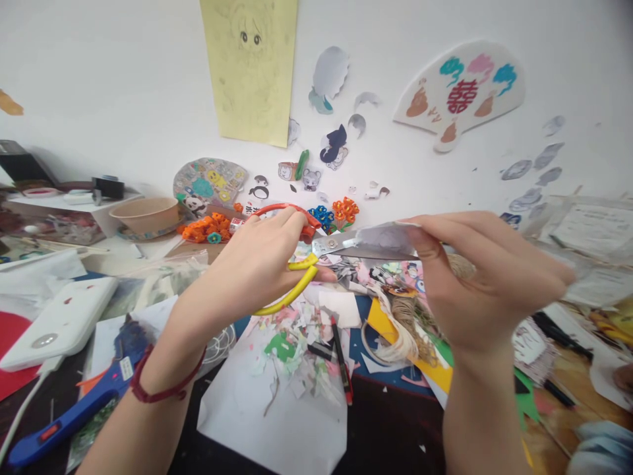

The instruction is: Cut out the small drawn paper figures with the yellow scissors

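Note:
Scissors [332, 245] with one red-orange and one yellow handle are in my left hand [264, 254], whose fingers wrap round the handles. Their blades point right and are parted. My right hand [469, 284] pinches a small whitish piece of paper [388, 236] between thumb and fingers. The paper lies along the blades, seemingly between them; its far side is hidden. Below both hands, a white sheet [277, 422] carries a heap of paper scraps [291, 349] and a black and red pen [340, 359].
At left are a blue glue gun [74, 415], a white power bank [62, 323] with a cable and a tan bowl [148, 218]. Twine [408, 316] and yellow card lie right of centre. Orange flowers [208, 227] stand behind. Paper cutouts and a painted fan [462, 92] hang on the wall.

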Action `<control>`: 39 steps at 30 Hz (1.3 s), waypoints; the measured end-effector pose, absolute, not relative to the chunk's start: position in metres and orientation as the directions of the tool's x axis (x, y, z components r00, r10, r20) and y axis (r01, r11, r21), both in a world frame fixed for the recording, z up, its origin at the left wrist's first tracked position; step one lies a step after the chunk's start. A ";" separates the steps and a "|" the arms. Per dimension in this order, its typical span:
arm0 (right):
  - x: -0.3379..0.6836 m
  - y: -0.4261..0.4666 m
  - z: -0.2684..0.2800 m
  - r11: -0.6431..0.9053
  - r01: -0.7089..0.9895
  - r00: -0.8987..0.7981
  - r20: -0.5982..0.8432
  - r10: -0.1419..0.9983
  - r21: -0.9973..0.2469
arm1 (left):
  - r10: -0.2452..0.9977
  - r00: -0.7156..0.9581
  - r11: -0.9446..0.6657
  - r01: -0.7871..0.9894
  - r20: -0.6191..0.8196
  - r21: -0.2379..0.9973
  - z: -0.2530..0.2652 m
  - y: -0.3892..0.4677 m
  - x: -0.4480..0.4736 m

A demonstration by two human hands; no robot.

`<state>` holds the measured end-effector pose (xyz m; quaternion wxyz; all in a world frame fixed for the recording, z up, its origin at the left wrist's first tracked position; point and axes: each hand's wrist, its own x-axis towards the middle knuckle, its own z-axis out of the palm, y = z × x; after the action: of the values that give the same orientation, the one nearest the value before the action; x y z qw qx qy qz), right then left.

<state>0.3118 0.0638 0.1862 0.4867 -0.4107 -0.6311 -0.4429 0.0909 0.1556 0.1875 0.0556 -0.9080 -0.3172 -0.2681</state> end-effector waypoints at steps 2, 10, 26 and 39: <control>0.313 0.064 0.186 0.272 0.949 -0.191 0.977 0.094 0.159 | 0.548 0.659 -0.790 0.610 0.515 0.061 0.188 0.157 0.091; 0.313 0.064 0.186 0.269 0.952 -0.181 0.977 0.111 0.145 | 0.538 0.664 -0.793 0.608 0.520 0.044 0.187 0.157 0.091; 0.313 0.062 0.187 0.259 0.955 -0.180 0.976 0.125 0.144 | 0.524 0.671 -0.805 0.592 0.524 0.046 0.187 0.157 0.090; 0.313 0.064 0.189 0.270 0.943 -0.220 0.972 0.076 0.193 | 0.539 0.672 -0.804 0.591 0.509 0.071 0.189 0.155 0.089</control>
<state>0.3133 0.0639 0.1894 0.4790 -0.4004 -0.6367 -0.4525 0.0893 0.1553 0.1890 0.0497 -0.9129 -0.3092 -0.2619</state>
